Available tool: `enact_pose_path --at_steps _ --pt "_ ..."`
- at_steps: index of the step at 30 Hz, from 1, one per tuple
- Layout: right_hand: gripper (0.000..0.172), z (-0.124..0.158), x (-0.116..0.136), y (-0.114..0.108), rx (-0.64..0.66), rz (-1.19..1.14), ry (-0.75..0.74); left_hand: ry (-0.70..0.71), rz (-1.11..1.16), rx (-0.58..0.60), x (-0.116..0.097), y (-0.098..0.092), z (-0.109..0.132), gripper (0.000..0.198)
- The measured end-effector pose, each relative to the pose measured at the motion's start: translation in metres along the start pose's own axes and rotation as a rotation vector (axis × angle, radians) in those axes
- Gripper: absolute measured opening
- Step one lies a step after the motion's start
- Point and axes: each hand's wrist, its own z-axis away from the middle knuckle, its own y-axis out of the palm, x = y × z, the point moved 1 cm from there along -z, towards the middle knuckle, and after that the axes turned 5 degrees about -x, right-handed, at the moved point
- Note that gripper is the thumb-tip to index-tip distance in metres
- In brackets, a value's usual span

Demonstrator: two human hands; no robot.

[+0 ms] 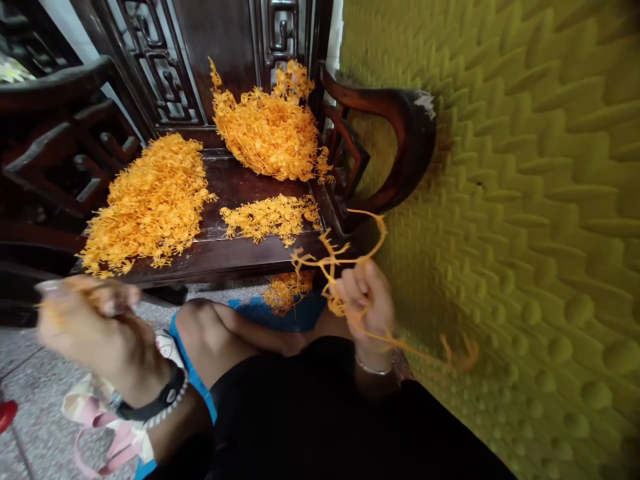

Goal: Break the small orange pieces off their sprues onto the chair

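My right hand (pixel 367 300) is closed around a thin, branching orange plastic sprue (pixel 330 263). One strand of it curls up above the fingers, and another trails down to the right, blurred at its end. Off to the left, my left hand (pixel 95 327) is closed and smeared by motion; a bit of orange shows at its fingers, too blurred to name. On the dark wooden chair seat lie a big heap of small pronged orange pieces (pixel 155 200) at the left, a tangled orange pile (pixel 273 127) at the back right, and a small spread of pieces (pixel 275 217) near the front edge.
The carved wooden chair has a curved armrest (pixel 405 153) beside a yellow-green textured wall covering (pixel 500 233). Below the seat, more orange tangle (pixel 287 292) lies by a blue container (pixel 250 310). Pink sandals (pixel 110 433) rest on the speckled floor at lower left.
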Motion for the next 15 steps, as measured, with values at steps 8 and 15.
enact_pose_path --at_steps 8,15 --pt "0.045 -0.007 -0.031 0.025 0.034 -0.065 -0.004 -0.328 0.193 0.132 0.044 0.094 0.054 0.027" --pt "0.042 -0.008 -0.029 0.024 0.072 -0.043 0.108 0.059 -0.135 0.226 0.039 0.117 0.063 0.018"
